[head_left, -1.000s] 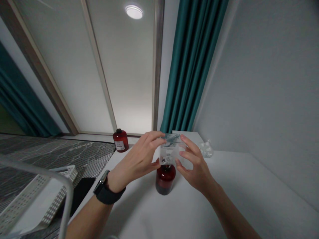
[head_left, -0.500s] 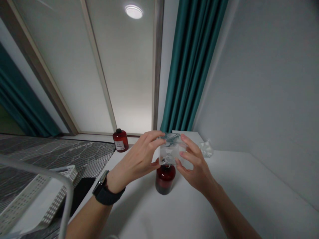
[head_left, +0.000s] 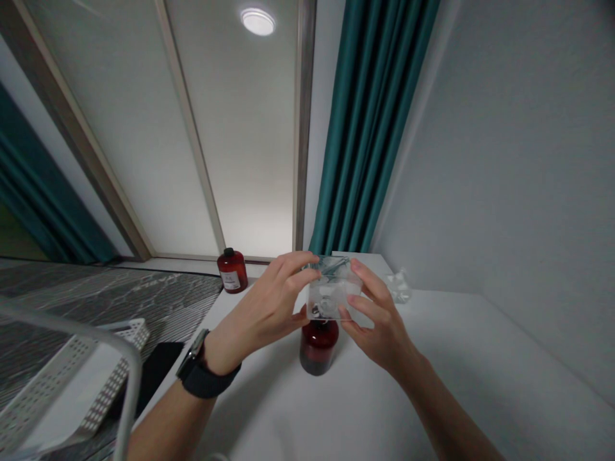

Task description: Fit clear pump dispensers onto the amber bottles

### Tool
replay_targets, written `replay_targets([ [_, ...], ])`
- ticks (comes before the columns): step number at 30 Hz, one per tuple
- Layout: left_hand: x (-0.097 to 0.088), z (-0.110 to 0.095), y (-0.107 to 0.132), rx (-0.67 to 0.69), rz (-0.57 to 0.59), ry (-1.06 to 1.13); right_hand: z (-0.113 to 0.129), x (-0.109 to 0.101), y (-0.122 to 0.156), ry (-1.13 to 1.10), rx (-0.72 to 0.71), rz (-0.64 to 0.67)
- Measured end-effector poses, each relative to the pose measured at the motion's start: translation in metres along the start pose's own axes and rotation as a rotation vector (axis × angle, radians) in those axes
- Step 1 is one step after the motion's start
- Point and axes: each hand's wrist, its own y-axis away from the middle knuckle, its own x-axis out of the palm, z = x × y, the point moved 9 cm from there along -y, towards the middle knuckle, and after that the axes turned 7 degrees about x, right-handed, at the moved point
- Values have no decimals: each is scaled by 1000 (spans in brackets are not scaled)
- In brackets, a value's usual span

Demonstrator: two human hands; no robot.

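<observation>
Where both hands met above the white table (head_left: 336,410), the left hand (head_left: 262,310) and right hand (head_left: 379,320) each pinched one side edge of a small clear packet (head_left: 331,291) between thumb and fingertips, a grip that probably held the limp film flat and its contents visible. The packet hung just above a dark red bottle (head_left: 318,349) standing beneath the fingers; a second red bottle (head_left: 232,271) stood well beyond the left hand, a crumpled wrapper (head_left: 398,286) beyond the right.
</observation>
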Motion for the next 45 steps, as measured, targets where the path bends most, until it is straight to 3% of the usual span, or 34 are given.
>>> replay_targets([
  [32, 5, 1, 1, -5, 49, 44, -10, 6, 6, -25, 59, 50],
  [45, 1, -1, 1, 22, 14, 14, -5, 3, 4, 16, 25, 34],
])
